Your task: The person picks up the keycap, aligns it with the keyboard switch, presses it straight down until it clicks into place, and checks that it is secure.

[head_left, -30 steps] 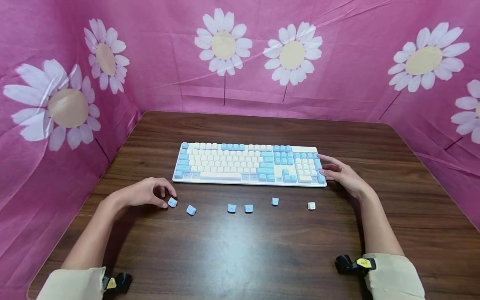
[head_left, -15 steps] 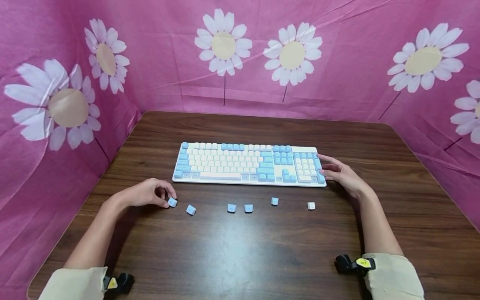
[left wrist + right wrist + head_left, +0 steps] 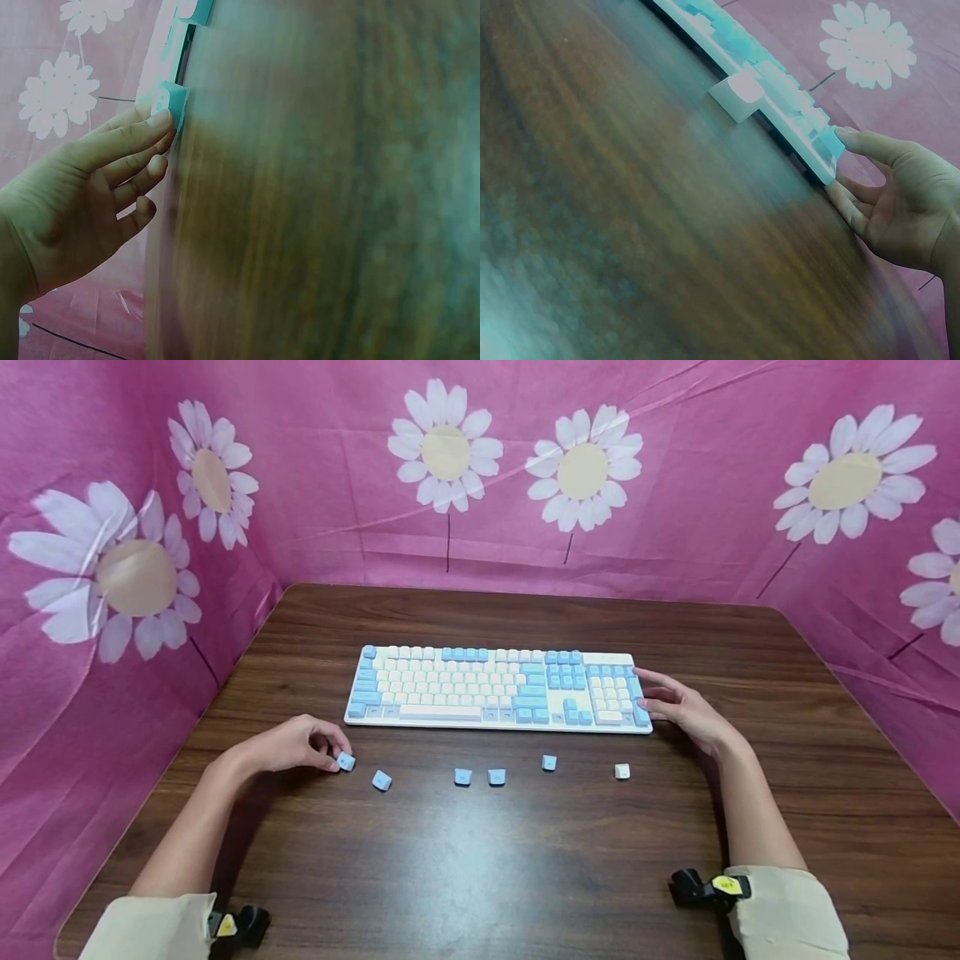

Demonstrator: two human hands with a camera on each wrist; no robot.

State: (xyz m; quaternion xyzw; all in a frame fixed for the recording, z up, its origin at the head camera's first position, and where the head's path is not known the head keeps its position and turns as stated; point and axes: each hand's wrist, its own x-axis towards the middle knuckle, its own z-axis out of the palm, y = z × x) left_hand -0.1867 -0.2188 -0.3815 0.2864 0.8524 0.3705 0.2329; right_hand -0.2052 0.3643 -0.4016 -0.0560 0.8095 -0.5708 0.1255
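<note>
Between thumb and fingertips, my left hand [image 3: 292, 746] pinches a light blue keycap [image 3: 346, 762] in front of the keyboard's left end. The left wrist view shows the same keycap [image 3: 174, 97] at the tips of the thumb and index finger, the other fingers loosely bent. A white and blue keyboard [image 3: 442, 722] lies across the table, with several bare key slots in its bottom row. My right hand [image 3: 686, 714] holds the keyboard's right end. In the right wrist view its thumb [image 3: 870, 145] is at the corner key and the other fingers are lower, at the edge.
Several loose keycaps lie in a row before the keyboard: a blue keycap [image 3: 382, 780] nearest my left hand, two in the middle, another blue keycap [image 3: 550, 763], and a white keycap [image 3: 622, 772] at right. A pink flowered cloth [image 3: 510, 552] stands behind the brown table [image 3: 465, 877].
My left fingers have closed on the leftmost blue keycap, which has shifted very slightly up in the head view. The right hand and keyboard stay put.
</note>
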